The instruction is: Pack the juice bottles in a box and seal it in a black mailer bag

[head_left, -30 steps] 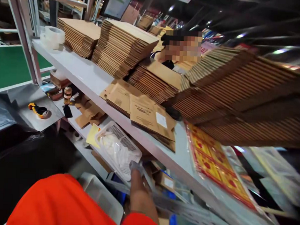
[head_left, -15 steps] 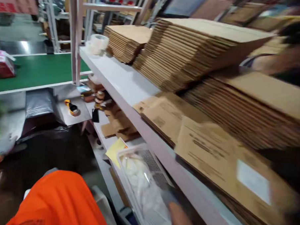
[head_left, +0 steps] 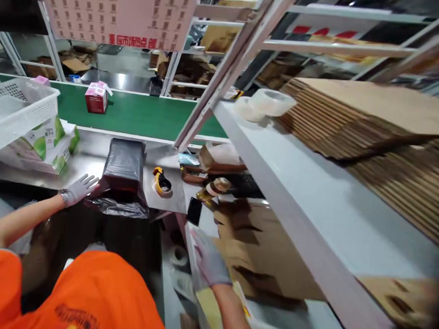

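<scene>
In a grey-white glove, my left hand (head_left: 79,190) is stretched out with fingers spread at the metal bench's front edge. Its fingertips reach the left side of a package in a black plastic bag (head_left: 124,163); whether they touch it I cannot tell. To the right of that package lies a yellow and black tape dispenser (head_left: 162,182). My right hand (head_left: 211,261), gloved and slightly blurred, extends over the lower shelf with its fingers outstretched and nothing visible in them. Just beyond it is a black phone (head_left: 194,211), and folded cardboard (head_left: 267,244) lies to its right.
A white shelf (head_left: 312,197) slants above the right side, bearing clear tape rolls (head_left: 268,102) and stacked flat cartons (head_left: 352,117). Behind the bench runs a green conveyor (head_left: 145,110) with a red and pink box (head_left: 97,97). A white basket (head_left: 21,107) stands at left over green-white boxes (head_left: 49,145).
My view has swung left, toward the bench and conveyor. My right hand has moved from beside the white tray on the lower shelf forward to near the phone. My left hand now appears beside the black package.
</scene>
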### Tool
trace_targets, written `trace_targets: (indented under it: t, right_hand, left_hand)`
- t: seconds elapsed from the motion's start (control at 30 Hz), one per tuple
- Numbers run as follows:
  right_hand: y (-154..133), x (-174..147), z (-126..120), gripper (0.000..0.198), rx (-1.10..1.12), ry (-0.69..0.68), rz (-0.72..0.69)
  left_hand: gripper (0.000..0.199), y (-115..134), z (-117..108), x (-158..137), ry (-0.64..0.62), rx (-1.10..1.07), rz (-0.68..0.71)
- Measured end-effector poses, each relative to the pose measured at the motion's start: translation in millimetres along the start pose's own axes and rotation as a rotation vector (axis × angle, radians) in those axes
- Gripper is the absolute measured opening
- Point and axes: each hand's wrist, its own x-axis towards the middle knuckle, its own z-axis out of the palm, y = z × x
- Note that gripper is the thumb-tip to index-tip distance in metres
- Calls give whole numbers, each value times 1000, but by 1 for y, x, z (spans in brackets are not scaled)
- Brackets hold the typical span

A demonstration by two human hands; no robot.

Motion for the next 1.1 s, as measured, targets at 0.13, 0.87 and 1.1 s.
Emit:
trace_targets:
  t: [0.13,0.87,1.1]
  right_hand:
    - [-70,96,57,84,-173,-63,-311]
    - [-89,211,105,60,-283,-621,-743]
    - [-81,222,97,60,-243,-656,-731]
  left_hand:
    - [63,-35,31,25,31,-61,246]
    - [34,-26,83,80,52,-1034,385]
    - [32,-29,98,74,66,-1098,360]
